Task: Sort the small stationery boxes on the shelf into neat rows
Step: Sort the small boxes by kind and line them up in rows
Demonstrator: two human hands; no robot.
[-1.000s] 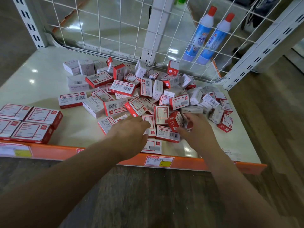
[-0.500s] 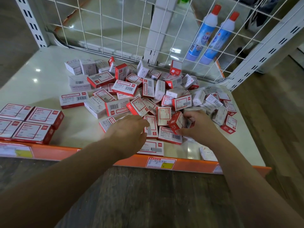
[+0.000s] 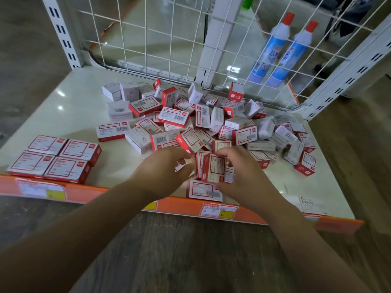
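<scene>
Boxes [image 3: 203, 123] lie heaped mid-shelf [image 3: 63, 106], four more squared up left of the heap. Right hand [image 3: 243, 172] pinches one upright box [image 3: 213, 169] at the heap's near edge; left hand [image 3: 163, 168] hovers beside it, fingers loosely curled, holding nothing.

You are standing in a shop: a retail shelf [image 3: 69, 115] with price tags [image 3: 219, 210] on its orange edge strip [image 3: 182, 206], slotted uprights [image 3: 61, 32] and a wire-grid back [image 3: 148, 39].

Box labels [image 3: 174, 117] too blurry, unreadable.
</scene>
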